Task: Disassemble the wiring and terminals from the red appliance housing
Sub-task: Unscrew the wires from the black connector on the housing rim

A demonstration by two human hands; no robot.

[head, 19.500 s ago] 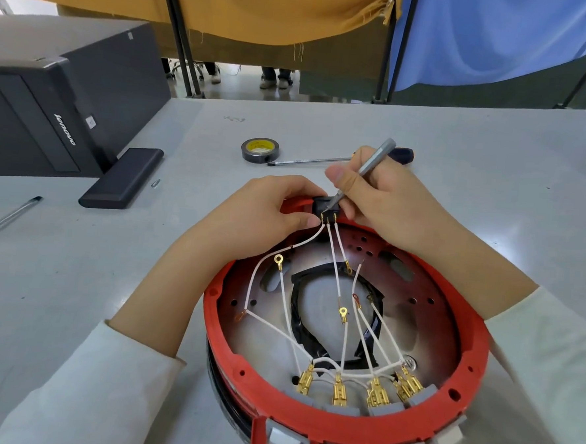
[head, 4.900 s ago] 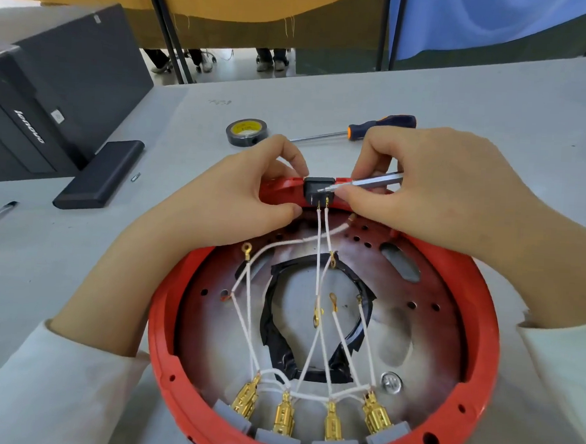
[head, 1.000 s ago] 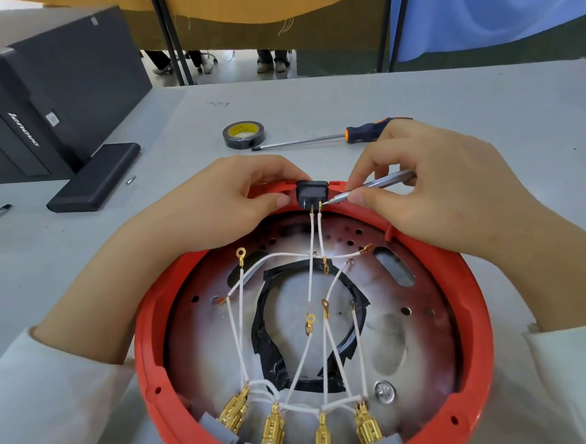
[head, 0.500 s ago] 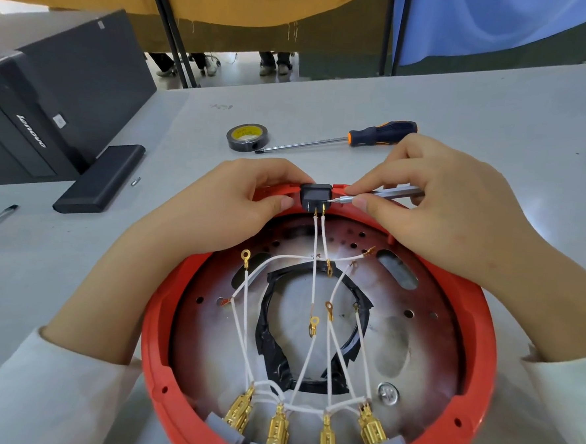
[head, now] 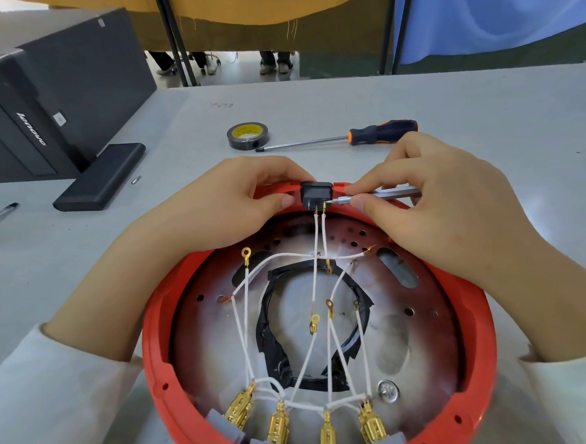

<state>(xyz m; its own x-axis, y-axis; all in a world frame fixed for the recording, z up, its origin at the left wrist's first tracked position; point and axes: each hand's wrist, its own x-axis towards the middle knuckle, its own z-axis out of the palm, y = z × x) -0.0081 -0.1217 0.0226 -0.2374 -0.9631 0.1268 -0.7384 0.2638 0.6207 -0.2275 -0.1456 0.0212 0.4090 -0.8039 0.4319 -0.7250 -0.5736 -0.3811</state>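
The red housing [head: 319,326] lay open side up on the grey worktop [head: 497,107], close in front of the person. It was a round ring with a discoloured metal plate inside and a dark, ragged opening in the middle. White wires [head: 317,257] crossed the plate, several ending in loose gold ring lugs, and ran down to four brass terminals [head: 279,427] plugged into grey blocks along the near rim. At the far rim sat a small black switch [head: 315,193], with two wires running down from its pins.

The left hand [head: 231,204] curled over the far rim, its thumb tip pressed against the side of the switch. The right hand [head: 433,209] pinched a thin silver tool [head: 382,194] between thumb and forefinger, its tip at the switch's right pin.

Beyond them lay a tape roll [head: 247,136] and a screwdriver [head: 358,138]. A black computer case [head: 59,97] stood to the left.
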